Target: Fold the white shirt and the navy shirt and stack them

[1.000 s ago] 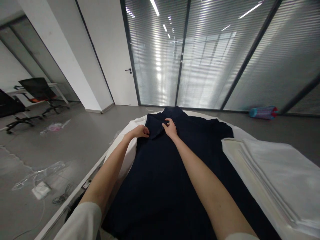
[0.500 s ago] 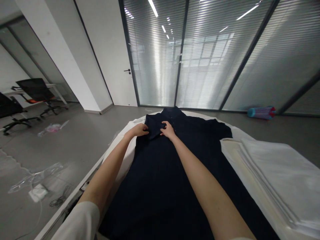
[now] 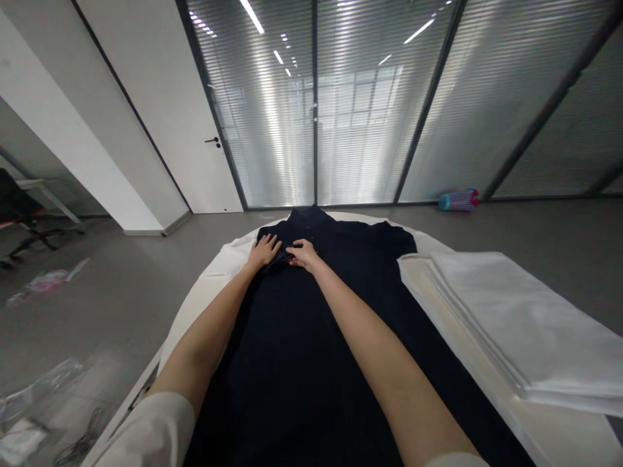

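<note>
Two hands are working the dark shirt's far left: my left hand is now flattening, fingers spread; my right hand is curling, can't tell if pinching.

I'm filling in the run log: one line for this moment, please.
left hand: fingers spread on dark shirt | right hand: at shirt's upper front | folded white cloth: right of shirt

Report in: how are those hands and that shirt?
Left hand on dark shirt, fingers spread. Right hand alongside, grip unclear. Shirt laid out, rumpled between them. Folded white cloth at right, clear of hands.
</note>
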Action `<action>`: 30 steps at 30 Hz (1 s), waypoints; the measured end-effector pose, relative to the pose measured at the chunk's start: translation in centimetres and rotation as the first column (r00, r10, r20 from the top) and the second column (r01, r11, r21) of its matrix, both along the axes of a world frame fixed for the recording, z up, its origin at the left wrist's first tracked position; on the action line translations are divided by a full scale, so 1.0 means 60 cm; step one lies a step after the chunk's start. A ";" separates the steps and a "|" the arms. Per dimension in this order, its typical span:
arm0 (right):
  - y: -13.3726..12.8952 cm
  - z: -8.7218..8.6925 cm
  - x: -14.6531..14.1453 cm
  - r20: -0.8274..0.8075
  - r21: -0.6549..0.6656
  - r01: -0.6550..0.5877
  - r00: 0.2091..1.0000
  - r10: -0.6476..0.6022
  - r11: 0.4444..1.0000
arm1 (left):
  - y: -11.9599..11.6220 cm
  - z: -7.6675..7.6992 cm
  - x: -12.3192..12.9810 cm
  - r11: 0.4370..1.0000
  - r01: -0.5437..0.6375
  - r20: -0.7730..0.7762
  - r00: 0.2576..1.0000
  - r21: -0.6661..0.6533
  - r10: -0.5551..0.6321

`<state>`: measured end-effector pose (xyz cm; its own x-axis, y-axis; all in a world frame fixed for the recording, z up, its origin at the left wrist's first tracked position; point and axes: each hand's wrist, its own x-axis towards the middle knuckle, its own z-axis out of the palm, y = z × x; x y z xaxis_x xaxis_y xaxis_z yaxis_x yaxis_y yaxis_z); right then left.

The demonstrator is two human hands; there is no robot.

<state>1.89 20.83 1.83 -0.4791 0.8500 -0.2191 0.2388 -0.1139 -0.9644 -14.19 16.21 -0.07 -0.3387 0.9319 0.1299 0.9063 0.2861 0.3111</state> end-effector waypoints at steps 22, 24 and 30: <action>0.008 0.046 0.048 0.392 0.548 -0.150 0.915 -0.094 0.823 | -0.031 -0.017 0.030 1.000 -0.002 -0.095 0.995 -0.027 -0.001; 0.036 0.064 0.069 0.384 0.561 -0.101 0.911 -0.151 0.821 | -0.028 -0.019 0.027 0.999 -0.001 -0.093 0.996 -0.034 -0.002; 0.147 0.103 0.210 0.522 0.536 0.080 0.751 -0.404 0.840 | -0.031 -0.011 0.030 0.993 -0.003 -0.151 0.988 -0.117 -0.015</action>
